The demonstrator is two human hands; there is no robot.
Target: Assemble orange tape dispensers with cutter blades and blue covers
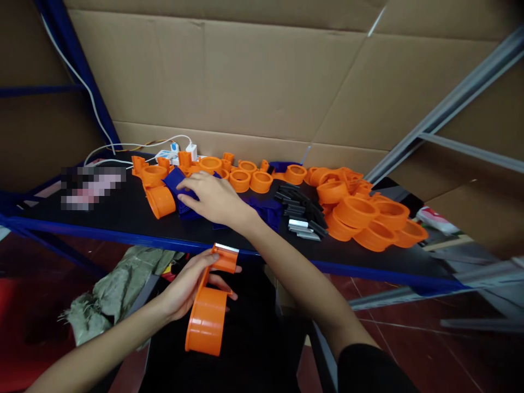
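Observation:
My left hand (186, 286) is closed around the arm of an orange plastic tape dispenser (207, 322), below the table's front edge. The dispenser's wide ring points down, and a white serrated blade (227, 248) runs along its upper end. On the table, my right hand (204, 194) reaches over a stack of dark blue pieces (188, 208). Its thumb and forefinger are apart, with the fingertips at the blue pieces; the undersides of the fingers are hidden. More blue pieces (268, 212) lie right of that hand, partly behind the forearm.
Orange dispensers stand along the back, with a larger heap (356, 213) at the right. Between lie black strips (297, 202) and a few silvery strips (303, 229). A power strip (167, 157) with white cables sits at back left. Cardboard (229, 71) walls the rear; metal posts flank both sides.

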